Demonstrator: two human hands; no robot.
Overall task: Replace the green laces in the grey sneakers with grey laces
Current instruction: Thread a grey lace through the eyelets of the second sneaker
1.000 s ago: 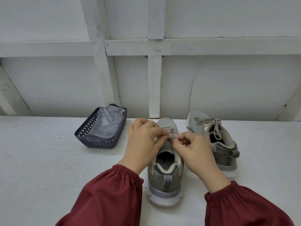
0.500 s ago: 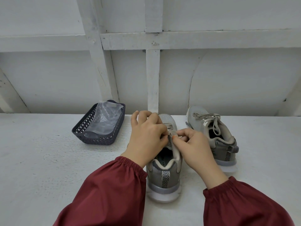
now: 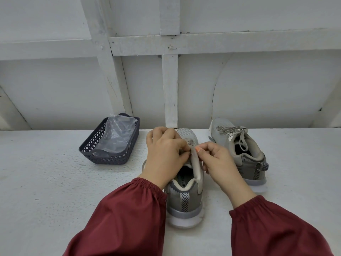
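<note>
Two grey sneakers stand on the white surface, heels toward me. Over the near sneaker (image 3: 184, 198), in the middle, my left hand (image 3: 166, 154) and my right hand (image 3: 217, 161) meet at its throat. Both hands have curled fingers pinching at the lace area beside the tongue; the lace itself is mostly hidden under the fingers, only a short grey stretch showing near the toe. The far sneaker (image 3: 245, 157) to the right carries a grey lace (image 3: 238, 133) tied in a bow. No green lace shows.
A dark plastic basket (image 3: 108, 156) holding a clear plastic bag (image 3: 118, 133) sits to the left of the shoes. A white wall with beams rises right behind the surface. Dark red sleeves cover both forearms.
The view has tilted down a little. Both hands stay at the near sneaker's throat, with my right hand shifted slightly right along the collar.
</note>
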